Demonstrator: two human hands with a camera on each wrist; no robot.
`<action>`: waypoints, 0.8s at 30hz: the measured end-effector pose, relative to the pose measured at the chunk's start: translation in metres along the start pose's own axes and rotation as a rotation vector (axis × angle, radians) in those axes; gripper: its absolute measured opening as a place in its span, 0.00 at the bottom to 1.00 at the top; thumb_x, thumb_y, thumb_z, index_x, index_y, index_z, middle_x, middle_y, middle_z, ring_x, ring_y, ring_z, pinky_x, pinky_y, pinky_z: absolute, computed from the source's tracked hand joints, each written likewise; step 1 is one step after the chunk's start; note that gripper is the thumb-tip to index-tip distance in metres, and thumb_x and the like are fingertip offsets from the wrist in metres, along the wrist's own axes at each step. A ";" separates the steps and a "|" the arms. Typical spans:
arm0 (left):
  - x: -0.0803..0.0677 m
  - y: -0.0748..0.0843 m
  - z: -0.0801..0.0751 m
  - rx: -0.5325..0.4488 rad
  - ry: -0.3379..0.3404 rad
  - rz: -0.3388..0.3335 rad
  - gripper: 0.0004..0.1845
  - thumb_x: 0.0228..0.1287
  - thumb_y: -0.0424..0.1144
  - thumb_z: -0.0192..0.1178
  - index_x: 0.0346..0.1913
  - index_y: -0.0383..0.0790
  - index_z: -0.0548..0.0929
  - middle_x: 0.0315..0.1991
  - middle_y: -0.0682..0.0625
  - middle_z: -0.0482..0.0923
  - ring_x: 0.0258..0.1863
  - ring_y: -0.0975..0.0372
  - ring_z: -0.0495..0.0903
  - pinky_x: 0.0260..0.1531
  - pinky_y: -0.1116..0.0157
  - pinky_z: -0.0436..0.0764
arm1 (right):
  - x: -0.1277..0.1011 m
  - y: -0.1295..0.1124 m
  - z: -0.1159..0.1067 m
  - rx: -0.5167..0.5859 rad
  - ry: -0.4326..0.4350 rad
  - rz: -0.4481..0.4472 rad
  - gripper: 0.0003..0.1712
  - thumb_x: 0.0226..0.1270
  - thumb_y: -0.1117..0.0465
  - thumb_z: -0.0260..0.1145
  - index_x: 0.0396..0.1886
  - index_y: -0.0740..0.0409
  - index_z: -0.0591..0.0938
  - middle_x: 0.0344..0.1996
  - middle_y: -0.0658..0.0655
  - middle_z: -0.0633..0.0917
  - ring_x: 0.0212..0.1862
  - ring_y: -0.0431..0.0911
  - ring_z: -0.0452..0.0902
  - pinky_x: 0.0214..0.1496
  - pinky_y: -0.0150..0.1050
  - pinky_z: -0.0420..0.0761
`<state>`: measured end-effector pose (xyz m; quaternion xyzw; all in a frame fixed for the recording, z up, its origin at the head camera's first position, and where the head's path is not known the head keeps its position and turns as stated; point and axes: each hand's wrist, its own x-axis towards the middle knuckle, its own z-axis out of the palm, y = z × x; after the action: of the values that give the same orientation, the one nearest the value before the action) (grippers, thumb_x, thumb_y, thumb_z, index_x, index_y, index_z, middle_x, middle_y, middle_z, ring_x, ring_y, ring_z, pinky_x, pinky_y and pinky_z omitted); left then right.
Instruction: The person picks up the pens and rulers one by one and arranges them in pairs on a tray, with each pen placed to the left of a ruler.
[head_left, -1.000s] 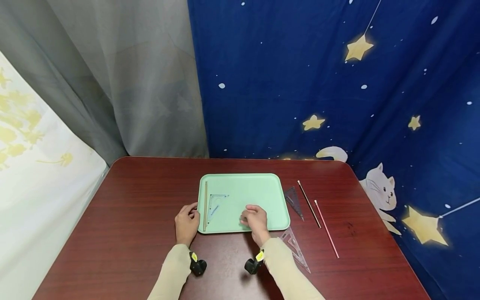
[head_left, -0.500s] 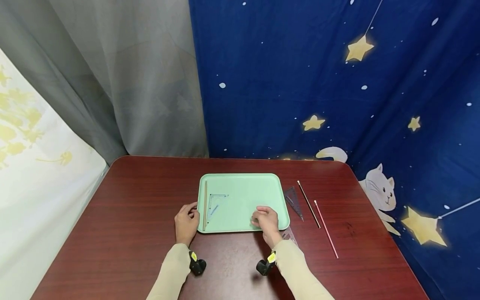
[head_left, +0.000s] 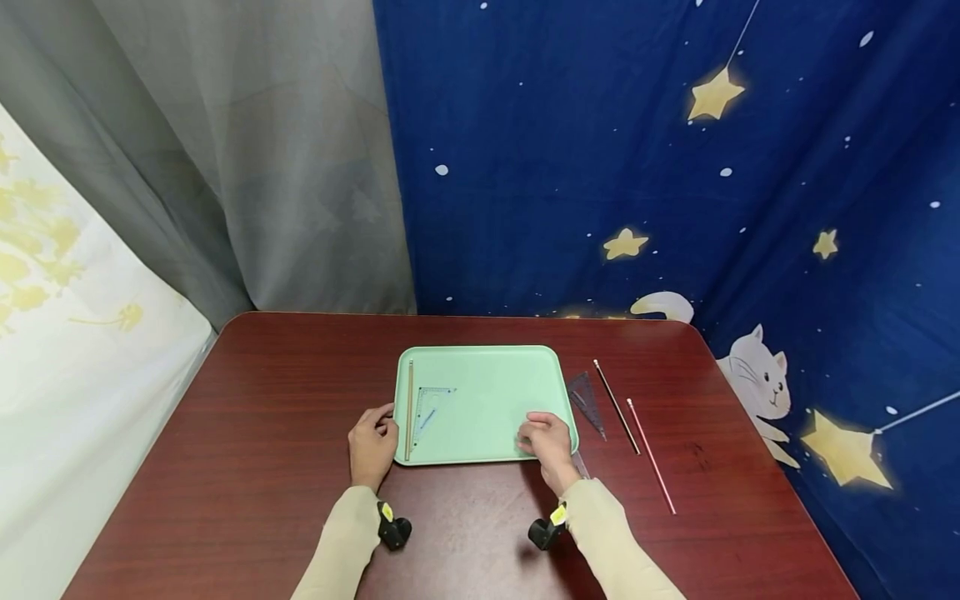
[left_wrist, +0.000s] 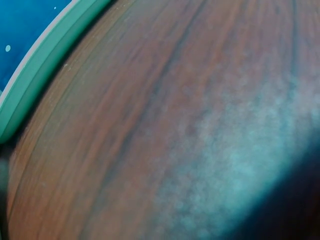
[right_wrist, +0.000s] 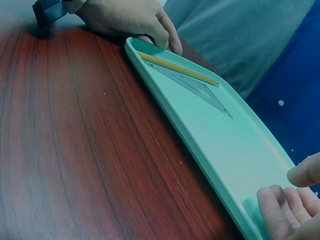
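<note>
A light-green tray (head_left: 487,358) lies on the table. Inside it, on the left, are a yellow pencil (head_left: 409,408) and a clear set square (head_left: 423,412) with blue marks. My left hand (head_left: 372,442) rests against the tray's left edge; its fingertips are partly hidden. Over the tray's front right part hovers my right hand (head_left: 547,442), fingers loosely bent, nothing held. The right wrist view shows that hand's separated thumb and fingers (right_wrist: 272,212). Right of the tray lie a dark set square (head_left: 587,404), a black pencil (head_left: 617,407) and a red pencil (head_left: 651,456).
Another clear set square (head_left: 581,467) is mostly hidden beneath my right forearm. The brown wooden table (head_left: 300,358) extends around the tray. A grey curtain (head_left: 315,167) and a blue starry curtain (head_left: 525,167) hang behind it.
My right hand has moved right above the tray toward its front right corner, and its forearm now covers most of the clear set square. The left hand stays at the tray's edge.
</note>
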<state>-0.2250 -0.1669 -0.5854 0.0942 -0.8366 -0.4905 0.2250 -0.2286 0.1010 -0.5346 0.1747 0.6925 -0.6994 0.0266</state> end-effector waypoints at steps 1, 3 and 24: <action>0.000 0.000 0.000 0.001 0.001 0.001 0.15 0.60 0.27 0.53 0.48 0.36 0.85 0.40 0.44 0.83 0.37 0.56 0.84 0.37 0.67 0.83 | 0.000 0.000 -0.001 -0.005 0.006 0.004 0.20 0.54 0.75 0.60 0.49 0.76 0.75 0.30 0.57 0.81 0.28 0.41 0.80 0.34 0.36 0.85; 0.000 0.000 0.000 0.002 0.002 0.002 0.15 0.60 0.27 0.53 0.48 0.36 0.85 0.40 0.44 0.83 0.37 0.56 0.84 0.36 0.67 0.83 | -0.001 -0.001 -0.004 -0.015 0.012 0.001 0.20 0.54 0.75 0.60 0.49 0.76 0.75 0.30 0.57 0.81 0.27 0.42 0.80 0.34 0.37 0.85; 0.000 -0.002 0.001 0.001 0.005 0.001 0.15 0.60 0.28 0.54 0.47 0.37 0.85 0.38 0.45 0.83 0.36 0.57 0.83 0.35 0.71 0.82 | 0.004 -0.003 -0.043 -0.022 0.082 -0.033 0.20 0.53 0.77 0.59 0.48 0.80 0.74 0.31 0.62 0.83 0.26 0.40 0.79 0.31 0.34 0.84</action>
<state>-0.2256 -0.1675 -0.5875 0.0953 -0.8362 -0.4900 0.2273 -0.2247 0.1438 -0.5316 0.1914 0.7035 -0.6844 -0.0115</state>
